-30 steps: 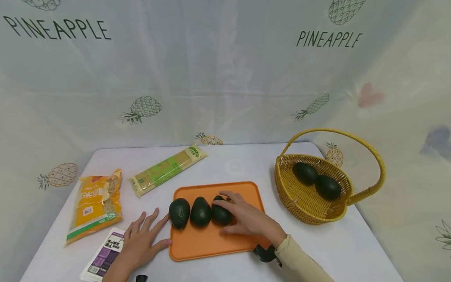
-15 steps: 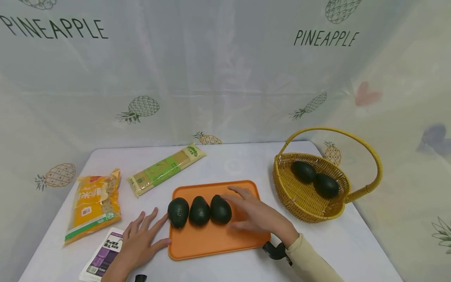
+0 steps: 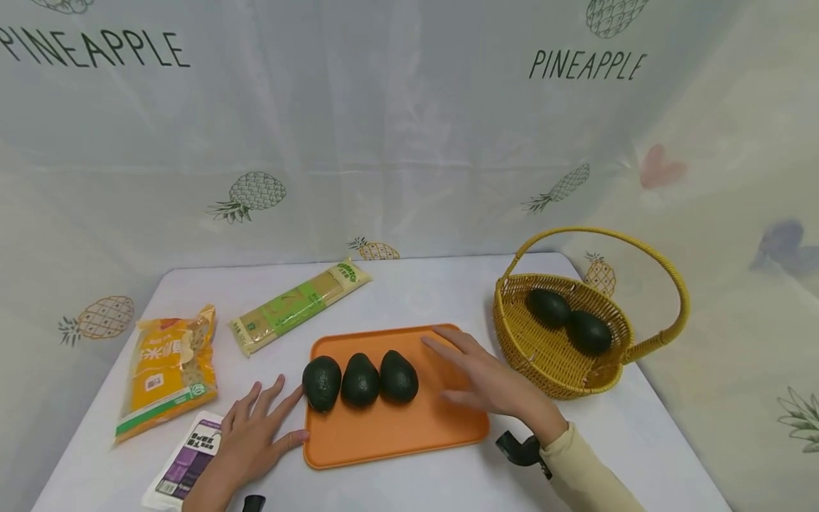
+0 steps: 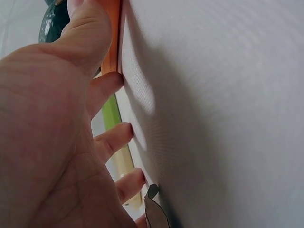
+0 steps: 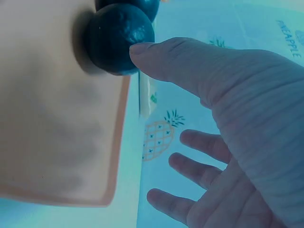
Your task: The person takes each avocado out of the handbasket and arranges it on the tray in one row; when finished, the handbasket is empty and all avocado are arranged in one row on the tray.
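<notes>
Three avocados [image 3: 360, 380] sit on the tray [image 3: 397, 434]; left hand [image 3: 252, 432] rests at its edge, right hand [image 3: 495, 380] hovers above; both grips spread loosely.

The tray [image 5: 116, 156] carries a dark avocado [image 5: 114, 38] near its rim, with a second avocado [image 5: 149, 7] partly visible just behind it. Right of the tray, the right hand [image 5: 256, 109] spreads its thumb toward the tray, the tip overlapping the nearer avocado, with three fingers held apart below. Beyond the tray hangs a pineapple-printed cloth [image 5: 190, 19].
</notes>
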Demonstrator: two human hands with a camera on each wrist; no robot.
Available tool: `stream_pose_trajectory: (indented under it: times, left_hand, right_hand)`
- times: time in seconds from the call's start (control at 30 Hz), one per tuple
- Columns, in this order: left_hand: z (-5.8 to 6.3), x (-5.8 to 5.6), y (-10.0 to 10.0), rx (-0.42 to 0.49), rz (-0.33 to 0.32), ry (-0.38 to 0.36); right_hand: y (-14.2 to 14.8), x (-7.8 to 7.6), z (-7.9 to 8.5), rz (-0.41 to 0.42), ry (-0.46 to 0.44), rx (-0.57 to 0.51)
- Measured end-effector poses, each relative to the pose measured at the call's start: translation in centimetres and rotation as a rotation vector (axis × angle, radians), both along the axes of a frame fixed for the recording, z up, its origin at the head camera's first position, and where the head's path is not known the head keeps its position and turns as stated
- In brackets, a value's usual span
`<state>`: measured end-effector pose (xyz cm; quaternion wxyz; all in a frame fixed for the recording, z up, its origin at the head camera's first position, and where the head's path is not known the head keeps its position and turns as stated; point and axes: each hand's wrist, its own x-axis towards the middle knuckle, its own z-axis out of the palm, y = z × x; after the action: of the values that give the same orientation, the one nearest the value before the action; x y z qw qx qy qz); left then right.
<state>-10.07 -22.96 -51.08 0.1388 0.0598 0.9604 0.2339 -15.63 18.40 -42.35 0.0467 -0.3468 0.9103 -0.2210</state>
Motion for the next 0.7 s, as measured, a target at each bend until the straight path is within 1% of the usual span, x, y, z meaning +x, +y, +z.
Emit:
stream_pose_trajectory:
  times: [0.13, 0.27, 0.5, 0.7]
  left_hand:
    - [0.0, -0.1, 0.1, -0.001, 0.000, 0.000]
    - [0.1, 0.0, 0.1, 0.000, 0.001, -0.006]
    - [0.1, 0.0, 0.1, 0.001, -0.001, 0.004]
    - [0.2, -0.1, 0.1, -0.002, 0.000, 0.003]
  right_hand:
    - [0.6, 0.0, 0.3, -0.008, 0.038, 0.003]
    - [1.1, 0.0, 0.6, -0.032, 0.046, 0.010]
    - [2.0, 0.0, 0.9, -0.067, 0.099, 0.039]
    - [2.6, 0.1, 1.1, -0.075, 0.094, 0.031]
